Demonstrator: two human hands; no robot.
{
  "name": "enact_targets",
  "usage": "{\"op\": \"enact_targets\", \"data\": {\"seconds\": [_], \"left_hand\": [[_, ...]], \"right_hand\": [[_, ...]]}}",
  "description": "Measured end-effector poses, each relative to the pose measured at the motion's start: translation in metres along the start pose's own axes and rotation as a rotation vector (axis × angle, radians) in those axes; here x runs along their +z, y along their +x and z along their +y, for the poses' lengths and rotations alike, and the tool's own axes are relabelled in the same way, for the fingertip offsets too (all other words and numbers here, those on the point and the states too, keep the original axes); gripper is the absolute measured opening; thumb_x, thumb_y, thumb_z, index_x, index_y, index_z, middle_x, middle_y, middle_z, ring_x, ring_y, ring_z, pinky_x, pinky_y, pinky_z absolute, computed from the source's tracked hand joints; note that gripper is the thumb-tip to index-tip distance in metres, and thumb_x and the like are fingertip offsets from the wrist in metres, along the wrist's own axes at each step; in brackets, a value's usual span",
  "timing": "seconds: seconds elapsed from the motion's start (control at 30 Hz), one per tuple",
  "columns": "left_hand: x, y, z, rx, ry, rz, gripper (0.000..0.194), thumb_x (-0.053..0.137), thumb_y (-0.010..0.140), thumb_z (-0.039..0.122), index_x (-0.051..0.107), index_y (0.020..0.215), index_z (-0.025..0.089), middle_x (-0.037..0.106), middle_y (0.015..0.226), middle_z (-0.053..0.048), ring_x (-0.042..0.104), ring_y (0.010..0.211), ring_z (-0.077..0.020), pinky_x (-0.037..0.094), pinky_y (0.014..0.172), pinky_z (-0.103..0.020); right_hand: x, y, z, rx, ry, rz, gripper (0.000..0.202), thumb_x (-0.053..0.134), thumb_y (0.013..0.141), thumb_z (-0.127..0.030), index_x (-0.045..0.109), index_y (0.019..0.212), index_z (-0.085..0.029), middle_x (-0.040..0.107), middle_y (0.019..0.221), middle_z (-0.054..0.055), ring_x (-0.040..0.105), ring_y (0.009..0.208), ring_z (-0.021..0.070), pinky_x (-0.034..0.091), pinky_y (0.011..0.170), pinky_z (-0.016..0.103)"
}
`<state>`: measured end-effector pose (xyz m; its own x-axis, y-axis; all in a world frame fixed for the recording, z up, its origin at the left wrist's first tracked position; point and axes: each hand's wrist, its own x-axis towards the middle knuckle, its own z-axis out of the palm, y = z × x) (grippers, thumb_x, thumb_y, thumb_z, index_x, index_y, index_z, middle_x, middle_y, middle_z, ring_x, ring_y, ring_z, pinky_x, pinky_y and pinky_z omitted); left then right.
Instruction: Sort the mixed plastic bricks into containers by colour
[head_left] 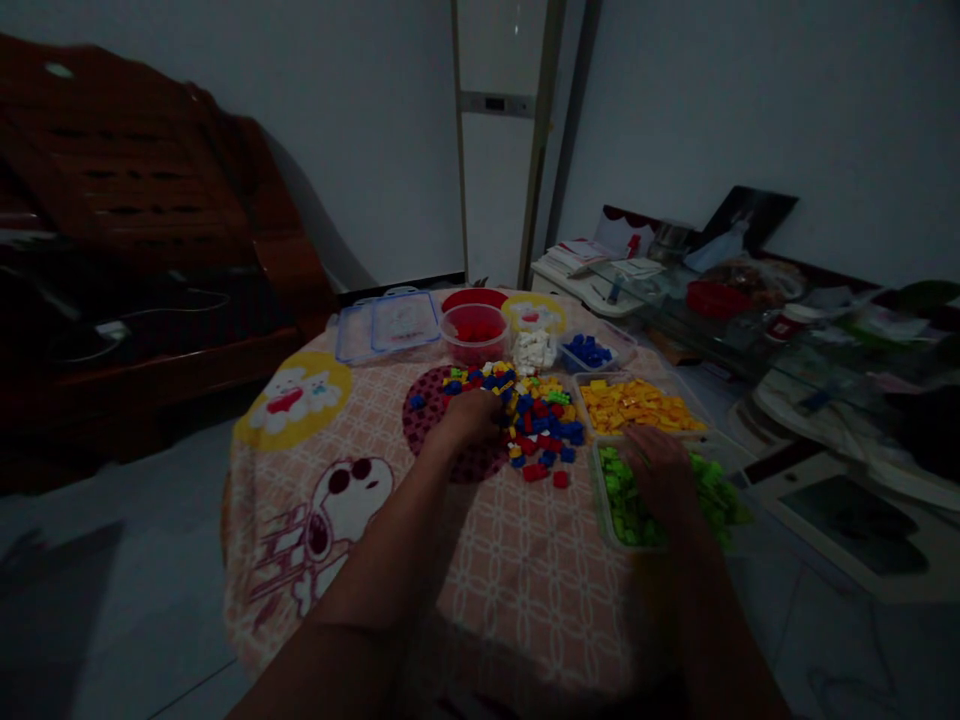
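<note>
My left hand (pixel 474 418) is at the left edge of a pile of mixed building bricks (pixel 536 415) on the tablecloth; its fingertips are hidden among the bricks. My right hand (pixel 660 468) hovers over the box of green bricks (pixel 619 495), its fingers near the rim shared with the box of yellow bricks (pixel 641 405); whether it holds anything is too dark to tell. Behind the pile stand a round tub with red bricks (pixel 476 332), a heap of white bricks (pixel 534 352) and a box of blue bricks (pixel 587 350).
Clear lids with blue rims (pixel 390 325) lie at the table's back left. A patterned cloth (pixel 525 590) covers the round table. To the right is a cluttered glass table (pixel 660 290); a wooden bench (pixel 150 200) stands at the left.
</note>
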<state>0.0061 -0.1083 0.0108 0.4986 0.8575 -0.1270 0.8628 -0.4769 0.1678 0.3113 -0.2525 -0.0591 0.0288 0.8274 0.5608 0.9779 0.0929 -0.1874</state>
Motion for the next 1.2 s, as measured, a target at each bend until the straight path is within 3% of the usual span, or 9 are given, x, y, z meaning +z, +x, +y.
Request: {"op": "enact_targets", "data": {"seconds": [0.23, 0.33, 0.47, 0.63, 0.77, 0.87, 0.97, 1.1, 1.2], "left_hand": [[-0.009, -0.001, -0.014, 0.066, -0.103, 0.017, 0.017, 0.064, 0.073, 0.019, 0.077, 0.084, 0.016, 0.075, 0.083, -0.006, 0.065, 0.072, -0.0177, 0.041, 0.062, -0.024], [-0.025, 0.004, -0.015, 0.133, -0.292, 0.146, 0.017, 0.062, 0.074, 0.021, 0.077, 0.079, 0.014, 0.072, 0.072, -0.003, 0.061, 0.065, -0.0146, 0.040, 0.061, -0.023], [-0.020, 0.020, 0.023, 0.253, -0.542, 0.343, 0.022, 0.060, 0.078, 0.026, 0.076, 0.080, 0.011, 0.069, 0.067, -0.002, 0.057, 0.063, -0.0125, 0.038, 0.059, -0.021], [0.020, 0.034, 0.081, 0.342, -0.718, 0.309, 0.017, 0.062, 0.078, 0.022, 0.076, 0.080, 0.011, 0.067, 0.066, 0.000, 0.056, 0.063, -0.0113, 0.042, 0.061, -0.020], [0.039, 0.041, 0.099, 0.304, -0.958, 0.315, 0.031, 0.061, 0.078, 0.015, 0.075, 0.105, 0.012, 0.073, 0.079, -0.003, 0.064, 0.071, -0.0132, 0.050, 0.069, -0.023], [0.035, 0.046, 0.090, 0.388, -1.122, 0.286, 0.042, 0.063, 0.077, 0.016, 0.071, 0.118, 0.012, 0.076, 0.095, -0.007, 0.069, 0.080, -0.0157, 0.054, 0.076, -0.026], [0.020, 0.047, 0.060, 0.352, -1.139, 0.305, 0.038, 0.065, 0.076, 0.020, 0.073, 0.112, 0.009, 0.076, 0.095, -0.009, 0.069, 0.081, -0.0177, 0.055, 0.075, -0.028], [-0.004, 0.036, 0.006, 0.179, -0.893, 0.329, 0.025, 0.062, 0.077, 0.023, 0.075, 0.093, 0.010, 0.074, 0.075, -0.006, 0.065, 0.065, -0.0150, 0.052, 0.065, -0.024], [-0.014, 0.022, -0.014, 0.131, -0.628, 0.182, 0.018, 0.061, 0.074, 0.021, 0.076, 0.080, 0.012, 0.071, 0.065, -0.003, 0.063, 0.060, -0.0141, 0.047, 0.059, -0.021]], "right_hand": [[0.001, 0.000, -0.002, 0.008, 0.026, 0.037, 0.036, 0.045, 0.095, -0.031, 0.069, 0.119, -0.020, 0.071, 0.122, 0.012, 0.060, 0.117, 0.0286, 0.042, 0.106, 0.051], [0.002, 0.000, -0.002, 0.017, 0.032, 0.036, 0.036, 0.045, 0.095, -0.030, 0.069, 0.119, -0.019, 0.070, 0.123, 0.013, 0.060, 0.118, 0.0292, 0.041, 0.107, 0.051], [0.003, -0.001, -0.001, 0.014, 0.011, 0.018, 0.036, 0.045, 0.094, -0.027, 0.068, 0.120, -0.020, 0.070, 0.123, 0.012, 0.059, 0.119, 0.0284, 0.040, 0.107, 0.050], [0.001, -0.001, 0.000, 0.006, 0.011, 0.007, 0.037, 0.043, 0.095, -0.028, 0.068, 0.121, -0.020, 0.069, 0.125, 0.012, 0.058, 0.121, 0.0277, 0.041, 0.106, 0.049], [-0.002, 0.001, -0.003, 0.017, 0.026, -0.007, 0.037, 0.042, 0.095, -0.028, 0.068, 0.120, -0.018, 0.069, 0.125, 0.013, 0.058, 0.120, 0.0277, 0.041, 0.106, 0.049], [-0.004, 0.002, -0.005, 0.021, 0.028, -0.005, 0.038, 0.042, 0.096, -0.029, 0.069, 0.119, -0.017, 0.070, 0.124, 0.014, 0.059, 0.120, 0.0284, 0.041, 0.106, 0.050], [-0.004, 0.002, -0.005, 0.021, 0.030, 0.000, 0.038, 0.042, 0.096, -0.028, 0.069, 0.120, -0.018, 0.070, 0.123, 0.014, 0.059, 0.120, 0.0281, 0.041, 0.106, 0.050], [-0.004, 0.001, -0.006, 0.023, 0.022, -0.005, 0.038, 0.043, 0.095, -0.026, 0.068, 0.121, -0.018, 0.070, 0.125, 0.014, 0.058, 0.120, 0.0293, 0.040, 0.107, 0.051], [-0.004, 0.001, -0.005, 0.032, 0.019, -0.013, 0.037, 0.044, 0.094, -0.026, 0.068, 0.121, -0.018, 0.070, 0.124, 0.013, 0.058, 0.121, 0.0297, 0.040, 0.107, 0.052]]}}
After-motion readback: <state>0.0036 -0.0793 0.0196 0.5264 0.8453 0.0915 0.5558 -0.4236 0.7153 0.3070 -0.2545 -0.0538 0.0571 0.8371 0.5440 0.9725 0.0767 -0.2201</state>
